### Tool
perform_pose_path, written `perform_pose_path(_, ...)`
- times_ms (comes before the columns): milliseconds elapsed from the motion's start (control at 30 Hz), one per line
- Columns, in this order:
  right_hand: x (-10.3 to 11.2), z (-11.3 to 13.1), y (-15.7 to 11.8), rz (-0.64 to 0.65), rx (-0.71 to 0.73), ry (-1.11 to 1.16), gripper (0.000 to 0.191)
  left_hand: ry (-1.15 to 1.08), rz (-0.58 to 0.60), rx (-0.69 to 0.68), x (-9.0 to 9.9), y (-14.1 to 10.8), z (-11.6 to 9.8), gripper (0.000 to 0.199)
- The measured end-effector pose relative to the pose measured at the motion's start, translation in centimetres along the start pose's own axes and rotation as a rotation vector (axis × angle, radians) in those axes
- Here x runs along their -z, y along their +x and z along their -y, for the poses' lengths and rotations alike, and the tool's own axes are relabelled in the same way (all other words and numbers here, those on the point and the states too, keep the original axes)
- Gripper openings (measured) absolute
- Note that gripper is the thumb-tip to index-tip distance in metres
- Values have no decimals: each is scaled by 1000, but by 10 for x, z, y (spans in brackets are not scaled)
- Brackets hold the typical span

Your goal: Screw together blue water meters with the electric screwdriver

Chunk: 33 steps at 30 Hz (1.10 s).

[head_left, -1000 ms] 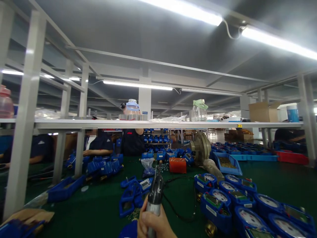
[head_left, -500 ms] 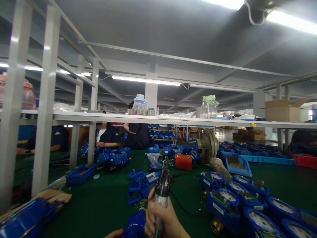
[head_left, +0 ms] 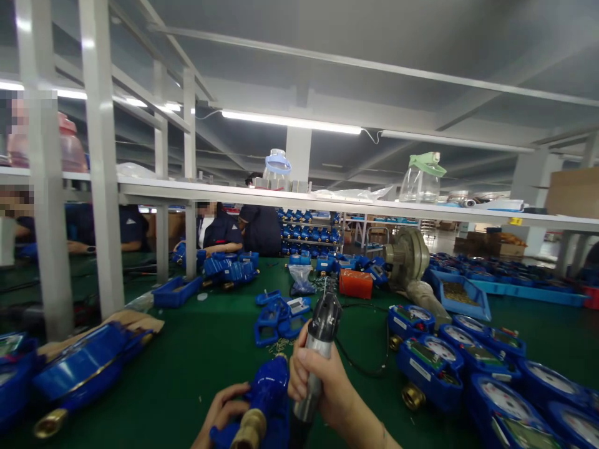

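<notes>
My right hand [head_left: 318,368] is wrapped around the silver-and-black electric screwdriver [head_left: 321,340]. Its black top points up and away from me, while its lower end runs down beside a blue water meter [head_left: 271,380] and out of the picture. That meter lies tilted on the green bench, with a brass pipe end [head_left: 253,427] facing me. On its left side, my left hand [head_left: 224,411] grips the meter's body with bent fingers. Just beyond it lie several blue cover frames [head_left: 276,315] and a scatter of small screws [head_left: 283,346].
Open water meters [head_left: 430,358] with dials and circuit boards crowd the right side. More blue meters [head_left: 88,368] lie at left by brown paper. An orange box [head_left: 355,284], a blower [head_left: 407,259] and a blue tray [head_left: 458,296] stand behind. A shelf [head_left: 327,198] crosses above; co-workers sit beyond.
My view has tilted down and shifted left. The blue water meter and my left hand show more fully, with the brass end now in sight. My right hand keeps the electric screwdriver.
</notes>
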State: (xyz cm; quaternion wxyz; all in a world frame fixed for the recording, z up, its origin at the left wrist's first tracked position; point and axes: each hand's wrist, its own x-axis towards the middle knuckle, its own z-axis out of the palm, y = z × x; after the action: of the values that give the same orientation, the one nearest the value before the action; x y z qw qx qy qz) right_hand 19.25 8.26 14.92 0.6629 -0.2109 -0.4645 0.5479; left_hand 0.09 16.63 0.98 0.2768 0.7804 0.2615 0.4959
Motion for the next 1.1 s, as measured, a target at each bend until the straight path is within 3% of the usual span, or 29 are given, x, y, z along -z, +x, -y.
perform_pose_path(133,-6,29,1,-52,49,-36,24,-39,74,13,-1,-14,-23,47)
perform_pose_path(300,-2,74,4,-115,218,-143,21,192,62,143,-13,-29,-62,51)
perform_pose_path(433,1,92,1,-117,264,-198,20,218,202,164,-10,-26,-74,56)
perform_pose_path(633,-5,108,-4,-121,306,-278,20,65,539,2,43,17,-68,57)
perform_pose_path(733,-7,113,-4,-117,307,-315,20,96,572,-18,59,56,-75,42)
perform_pose_path(867,-4,108,-2,-158,245,-368,23,87,819,-216,44,102,-87,51)
perform_pose_path(967,0,102,-1,-197,216,-388,24,47,1032,-315,23,119,-91,46)
perform_pose_path(1033,2,102,0,-210,218,-388,24,56,1068,-306,13,120,-92,38)
perform_pose_path(1100,4,105,0,-221,232,-394,23,119,1028,-287,7,116,-92,38)
